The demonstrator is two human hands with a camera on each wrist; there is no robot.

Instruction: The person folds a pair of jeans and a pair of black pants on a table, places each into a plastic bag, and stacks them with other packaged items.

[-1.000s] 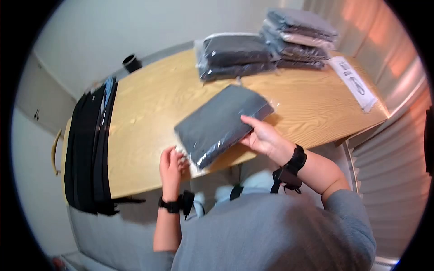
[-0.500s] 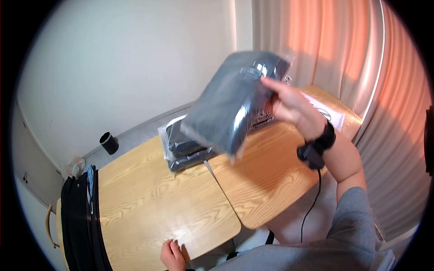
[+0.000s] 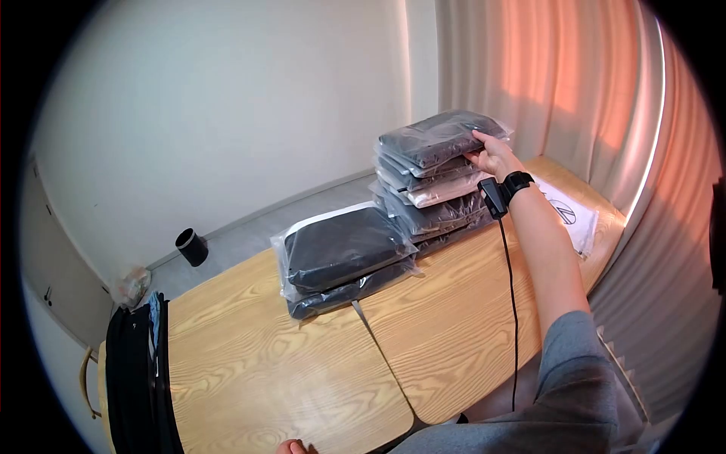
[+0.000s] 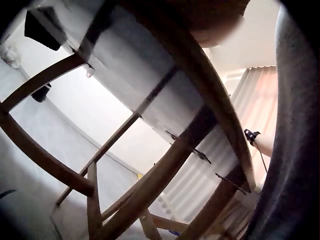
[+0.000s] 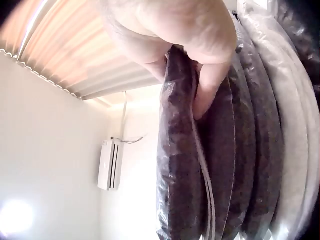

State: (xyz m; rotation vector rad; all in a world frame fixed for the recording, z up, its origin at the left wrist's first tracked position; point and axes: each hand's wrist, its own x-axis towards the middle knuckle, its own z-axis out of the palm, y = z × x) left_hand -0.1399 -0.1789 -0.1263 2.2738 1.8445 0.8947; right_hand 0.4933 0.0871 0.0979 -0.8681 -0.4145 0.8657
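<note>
My right hand (image 3: 495,157) pinches the near right edge of a dark folded garment in a clear plastic bag (image 3: 439,138). This bagged garment lies on top of a tall stack of similar packages (image 3: 427,216). In the right wrist view, the fingers reach between the top package (image 5: 177,145) and the one beneath it. Only part of my left hand (image 3: 292,447) shows at the lower edge of the head view, by the table's front edge, with nothing seen in it. The left wrist view looks below the tabletop, and a blurred part of that hand (image 4: 215,30) shows at its top.
A lower pile of bagged dark garments (image 3: 344,250) sits left of the stack. Black trousers (image 3: 132,371) lie across the table's left end. A printed white bag (image 3: 571,219) lies at the right end of the wooden table (image 3: 272,386). A black bin (image 3: 192,247) stands on the floor.
My right hand has carried the bagged garment from the table's front, up and away, onto the tall stack. My left hand has let go of it and dropped toward the view's lower edge.
</note>
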